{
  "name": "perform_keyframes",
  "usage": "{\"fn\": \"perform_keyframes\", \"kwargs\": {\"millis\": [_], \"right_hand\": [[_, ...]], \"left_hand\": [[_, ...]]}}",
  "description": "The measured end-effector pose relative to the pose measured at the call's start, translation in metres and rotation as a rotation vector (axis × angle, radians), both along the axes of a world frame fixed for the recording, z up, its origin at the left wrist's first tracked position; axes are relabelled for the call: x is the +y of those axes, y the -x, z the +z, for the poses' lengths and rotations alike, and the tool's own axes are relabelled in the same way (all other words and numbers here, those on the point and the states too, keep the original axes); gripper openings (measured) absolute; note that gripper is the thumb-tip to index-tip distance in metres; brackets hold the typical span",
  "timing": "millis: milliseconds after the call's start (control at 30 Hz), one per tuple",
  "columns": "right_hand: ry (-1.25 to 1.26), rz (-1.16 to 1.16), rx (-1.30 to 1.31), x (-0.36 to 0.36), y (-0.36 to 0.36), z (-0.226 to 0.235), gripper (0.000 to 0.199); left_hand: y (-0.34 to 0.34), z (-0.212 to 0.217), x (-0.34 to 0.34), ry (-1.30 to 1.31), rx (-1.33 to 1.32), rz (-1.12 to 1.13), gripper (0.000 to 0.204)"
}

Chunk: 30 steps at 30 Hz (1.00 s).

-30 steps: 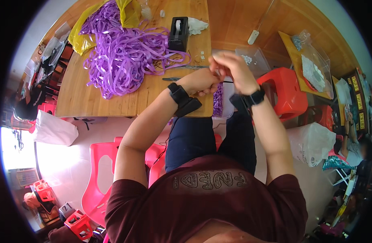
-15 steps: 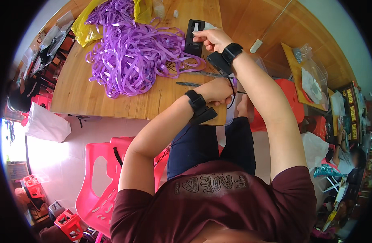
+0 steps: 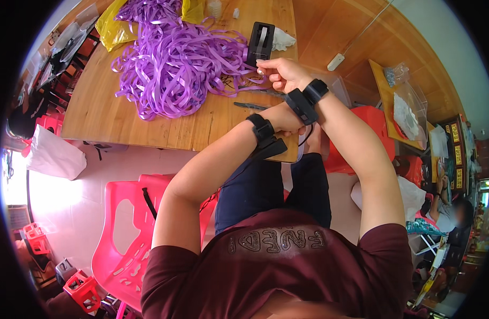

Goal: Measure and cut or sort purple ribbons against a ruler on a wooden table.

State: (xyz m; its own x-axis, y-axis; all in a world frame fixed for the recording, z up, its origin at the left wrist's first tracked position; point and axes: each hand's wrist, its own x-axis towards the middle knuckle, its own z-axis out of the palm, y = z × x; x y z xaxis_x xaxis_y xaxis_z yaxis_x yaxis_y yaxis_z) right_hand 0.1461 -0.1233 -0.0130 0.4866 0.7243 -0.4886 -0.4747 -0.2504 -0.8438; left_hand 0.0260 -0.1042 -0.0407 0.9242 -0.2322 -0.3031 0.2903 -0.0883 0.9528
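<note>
My right hand (image 3: pixel 279 72) reaches just before the tape dispenser (image 3: pixel 261 42) on the table (image 3: pixel 122 114). The ribbon heap (image 3: pixel 175 61) lies left of it. My left hand (image 3: pixel 287 119) sits nearer me, at the table's edge.

The single head-worn fisheye view looks steeply down from above the person's chest, close over both forearms, facing forward across the light wooden plank table (image 3: pixel 148 114) that lies beyond the hands.

left hand (image 3: pixel 287 121) hidden behind right wrist, ribbon pile (image 3: pixel 175 53) cut off
</note>
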Motion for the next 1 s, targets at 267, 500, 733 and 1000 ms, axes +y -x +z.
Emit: {"fn": "perform_keyframes", "kwargs": {"millis": [267, 500, 733, 1000], "right_hand": [[0.095, 0.193, -0.38, -0.025, -0.006, 0.014, 0.021], [0.277, 0.516, -0.728, -0.12, -0.04, 0.035, 0.022], [0.32, 0.711, -0.956, -0.138, -0.053, 0.01, 0.025], [0.589, 0.67, -1.119, -0.128, -0.036, 0.017, 0.031]], "left_hand": [[-0.004, 0.001, -0.003, -0.112, 0.053, -0.003, 0.017], [-0.009, -0.004, -0.002, -0.149, 0.059, -0.028, 0.026], [-0.008, 0.002, -0.005, -0.098, 0.113, -0.012, 0.024], [-0.008, 0.003, -0.007, -0.099, 0.133, -0.003, 0.023]]}}
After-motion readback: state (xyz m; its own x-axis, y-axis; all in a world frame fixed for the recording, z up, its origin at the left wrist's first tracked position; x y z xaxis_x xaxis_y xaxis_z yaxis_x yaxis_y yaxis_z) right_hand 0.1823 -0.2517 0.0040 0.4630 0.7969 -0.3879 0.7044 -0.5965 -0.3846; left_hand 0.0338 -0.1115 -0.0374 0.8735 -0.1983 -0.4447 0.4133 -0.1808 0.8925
